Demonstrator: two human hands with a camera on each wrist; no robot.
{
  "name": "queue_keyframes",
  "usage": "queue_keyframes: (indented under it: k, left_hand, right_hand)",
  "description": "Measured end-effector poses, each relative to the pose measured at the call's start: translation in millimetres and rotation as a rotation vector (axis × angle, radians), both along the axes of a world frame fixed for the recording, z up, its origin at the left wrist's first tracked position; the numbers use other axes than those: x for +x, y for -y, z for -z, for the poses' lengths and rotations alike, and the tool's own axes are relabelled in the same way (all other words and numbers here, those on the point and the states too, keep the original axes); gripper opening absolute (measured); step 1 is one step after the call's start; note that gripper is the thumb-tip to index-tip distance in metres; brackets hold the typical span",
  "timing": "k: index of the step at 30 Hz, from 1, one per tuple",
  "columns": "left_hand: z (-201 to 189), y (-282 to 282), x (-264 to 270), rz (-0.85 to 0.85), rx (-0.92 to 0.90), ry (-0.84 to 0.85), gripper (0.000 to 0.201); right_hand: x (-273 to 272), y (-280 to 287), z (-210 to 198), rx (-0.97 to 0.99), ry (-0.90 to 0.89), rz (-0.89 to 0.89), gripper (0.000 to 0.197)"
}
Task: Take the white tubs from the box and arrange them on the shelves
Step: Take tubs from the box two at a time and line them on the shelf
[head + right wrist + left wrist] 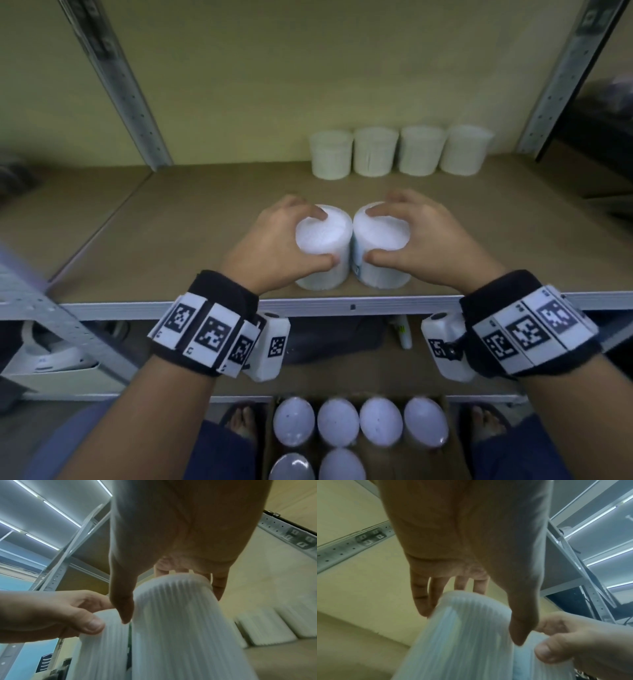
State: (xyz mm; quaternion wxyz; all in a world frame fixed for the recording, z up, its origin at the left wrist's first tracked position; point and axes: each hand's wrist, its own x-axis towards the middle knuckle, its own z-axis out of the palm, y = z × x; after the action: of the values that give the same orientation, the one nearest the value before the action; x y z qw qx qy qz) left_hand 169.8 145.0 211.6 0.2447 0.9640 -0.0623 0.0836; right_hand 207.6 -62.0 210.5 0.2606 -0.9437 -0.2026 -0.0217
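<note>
Four tubs [399, 152] stand far back; our left hand [274, 240] and right hand [435, 236] each hold one more tub at the shelf's [171, 222] near edge, and six wait in the box [452, 455].

White tubs: 4 in a row at shelf [205, 219] back edge, 2 at front edge, 6 visible in cardboard box [455, 442]. Hands: 2.

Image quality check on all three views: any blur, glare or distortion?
Head: wide-angle bending of the shelf posts, soft edges, both hands sharp enough. Left wrist: left hand fills the frame in shadow, tub motion-blurred. Right wrist: ceiling lights bright, back tubs blurry.
</note>
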Motion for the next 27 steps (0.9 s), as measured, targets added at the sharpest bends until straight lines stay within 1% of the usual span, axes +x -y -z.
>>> queue_keyframes:
  k: [7, 12, 14, 16, 18, 21, 23, 27]
  left_hand:
    - [21, -5, 4, 0.018, -0.077, 0.038, 0.055]
    - [22, -8, 2, 0.027, 0.001, 0.047, 0.06]
    - [19, -8, -2, 0.033, 0.031, 0.075, 0.06]
    - [16, -8, -5, 0.049, 0.026, 0.127, 0.053]
    - [14, -8, -9, 0.067, -0.011, 0.177, 0.041]
    - [16, -6, -12, 0.097, -0.042, 0.206, 0.028]
    - [18, -4, -13, 0.094, -0.026, 0.206, 0.024]
    - [18, -1, -14, 0.076, 0.008, 0.224, 0.024]
  right_hand:
    - [10, -3, 8, -0.02, -0.003, 0.0, 0.062]
    - [0, -4, 11, -0.065, 0.037, 0.011, 0.064]
    - [-7, -6, 11, -0.095, 0.07, 0.029, 0.064]
    - [-14, -5, 9, -0.1, 0.111, 0.038, 0.057]
    - [-20, -2, 5, -0.115, 0.14, 0.043, 0.049]
    - [-23, 6, 3, -0.137, 0.153, 0.022, 0.038]
    - [-24, 10, 5, -0.12, 0.176, 0.007, 0.038]
    - [-24, 11, 6, -0.112, 0.195, -0.008, 0.037]
